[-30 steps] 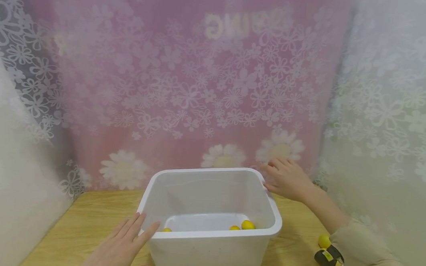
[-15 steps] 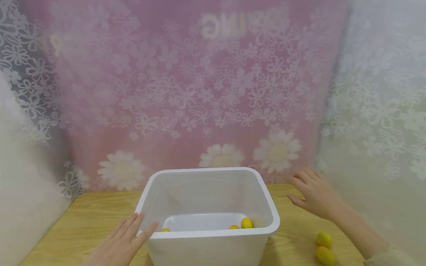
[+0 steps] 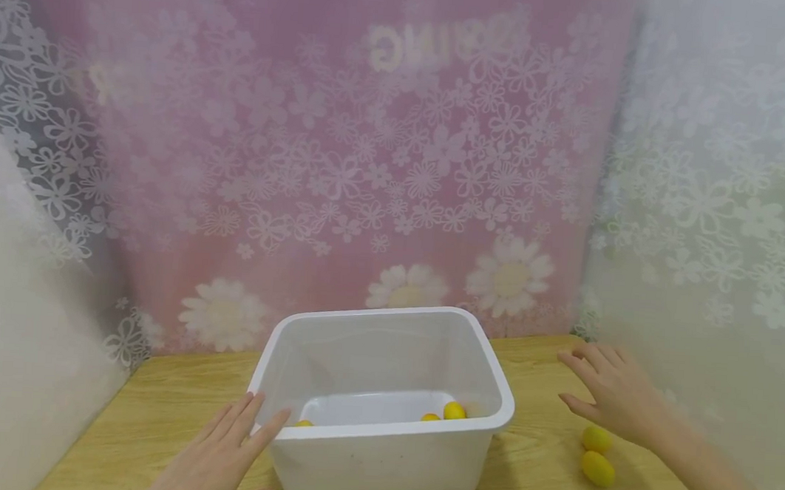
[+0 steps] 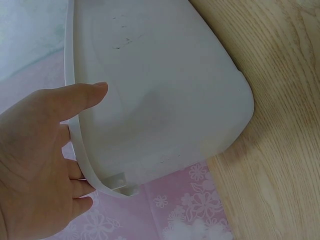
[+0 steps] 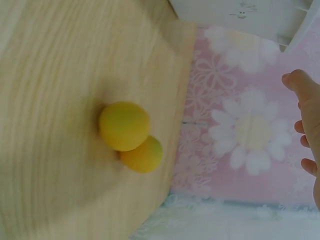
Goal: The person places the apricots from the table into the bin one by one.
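My left hand (image 3: pixel 225 443) rests with extended fingers on the near left corner of a white plastic tub (image 3: pixel 381 463). In the left wrist view its thumb (image 4: pixel 82 100) lies across the rim (image 4: pixel 77 130). My right hand (image 3: pixel 618 394) hovers in the air right of the tub, fingers loosely bent and holding nothing. Two yellow lemons (image 3: pixel 597 469) lie together on the table just below it; the right wrist view shows one lemon (image 5: pixel 125 126) partly covering the other lemon (image 5: pixel 143 155). Inside the tub sit several more lemons (image 3: pixel 454 410), partly hidden by the front wall.
A light wooden table (image 3: pixel 185 389) carries the tub. Behind it hangs a pink floral curtain (image 3: pixel 343 161), with a pale curtain (image 3: pixel 706 239) on the right and another on the left, close to the table's edges.
My right hand has left the tub's right rim and moved right and toward me, near the two lemons. The lemons on the table now show fully. The left hand and tub barely shift.
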Demonstrator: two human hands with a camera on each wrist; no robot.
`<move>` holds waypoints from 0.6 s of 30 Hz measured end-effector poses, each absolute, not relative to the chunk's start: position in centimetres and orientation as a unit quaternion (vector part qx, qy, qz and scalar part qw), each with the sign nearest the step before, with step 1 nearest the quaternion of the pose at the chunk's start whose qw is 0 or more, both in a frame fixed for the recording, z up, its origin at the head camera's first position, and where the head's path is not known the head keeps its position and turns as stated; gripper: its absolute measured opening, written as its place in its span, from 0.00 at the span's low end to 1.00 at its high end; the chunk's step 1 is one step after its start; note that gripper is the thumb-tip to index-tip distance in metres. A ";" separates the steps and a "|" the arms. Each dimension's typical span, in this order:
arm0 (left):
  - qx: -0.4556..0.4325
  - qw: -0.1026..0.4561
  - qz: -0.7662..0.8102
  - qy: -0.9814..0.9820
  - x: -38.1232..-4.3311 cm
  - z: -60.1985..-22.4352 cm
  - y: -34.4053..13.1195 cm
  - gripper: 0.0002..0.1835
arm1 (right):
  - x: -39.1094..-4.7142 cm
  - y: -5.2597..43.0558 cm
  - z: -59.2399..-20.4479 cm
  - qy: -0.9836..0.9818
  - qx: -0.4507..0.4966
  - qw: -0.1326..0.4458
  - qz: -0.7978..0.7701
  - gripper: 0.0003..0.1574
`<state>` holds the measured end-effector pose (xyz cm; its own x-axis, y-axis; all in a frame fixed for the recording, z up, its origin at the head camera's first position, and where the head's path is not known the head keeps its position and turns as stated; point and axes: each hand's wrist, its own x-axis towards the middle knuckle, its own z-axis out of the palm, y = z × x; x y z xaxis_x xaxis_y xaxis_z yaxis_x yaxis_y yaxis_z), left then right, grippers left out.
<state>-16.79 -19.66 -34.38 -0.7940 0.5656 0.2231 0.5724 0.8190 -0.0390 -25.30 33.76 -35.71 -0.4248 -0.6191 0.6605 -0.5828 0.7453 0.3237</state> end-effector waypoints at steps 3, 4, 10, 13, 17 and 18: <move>-0.304 0.122 -0.006 -0.945 -16.8 -34.4 -19.7 0.45 | -24.8 34.4 -36.5 -0.856 0.346 0.383 -0.025 0.43; -0.305 0.124 -0.004 -0.944 -16.8 -34.4 -19.6 0.45 | -24.6 34.6 -36.8 -0.859 0.343 0.379 -0.026 0.43; -0.310 0.141 0.004 -0.940 -16.8 -34.4 -19.6 0.45 | -23.9 35.9 -38.7 -0.869 0.330 0.367 -0.033 0.40; -0.311 0.146 0.006 -0.939 -16.7 -34.4 -19.6 0.45 | -23.5 36.4 -39.7 -0.875 0.325 0.358 -0.037 0.42; -0.310 0.147 0.007 -0.939 -16.7 -34.5 -19.6 0.45 | -23.2 37.0 -41.1 -0.877 0.325 0.350 -0.044 0.44; -0.310 0.147 0.007 -0.939 -16.7 -34.5 -19.5 0.45 | -23.2 37.2 -41.4 -0.878 0.324 0.348 -0.047 0.43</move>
